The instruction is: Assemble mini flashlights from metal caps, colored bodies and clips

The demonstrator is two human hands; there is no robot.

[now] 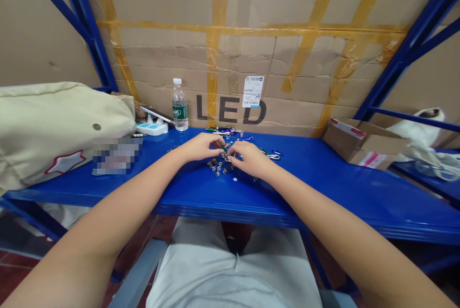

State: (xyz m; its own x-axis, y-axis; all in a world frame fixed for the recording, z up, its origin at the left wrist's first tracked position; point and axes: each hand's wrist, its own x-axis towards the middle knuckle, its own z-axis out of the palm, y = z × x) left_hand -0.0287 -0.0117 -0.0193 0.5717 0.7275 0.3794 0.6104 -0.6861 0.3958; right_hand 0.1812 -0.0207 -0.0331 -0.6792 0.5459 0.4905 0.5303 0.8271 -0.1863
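Several small metal parts [218,168] lie scattered on the blue tabletop [208,196], in front of and between my hands. My left hand [204,146] reaches in from the left, its fingers curled over the back of the pile, with something too small to make out at the fingertips. From the right, my right hand [247,157] bends its thumb and fingers together over the same pile; what they pinch, if anything, is too small to tell. Behind my hands lie colored carabiners [224,131], and a silvery one [273,157] is right of my right hand.
A water bottle [180,107] and a white power strip [153,128] stand at the back left, near a cream bag [64,131]. An open cardboard box [364,142] sits right. A large cardboard sheet [161,59] rises behind the table.
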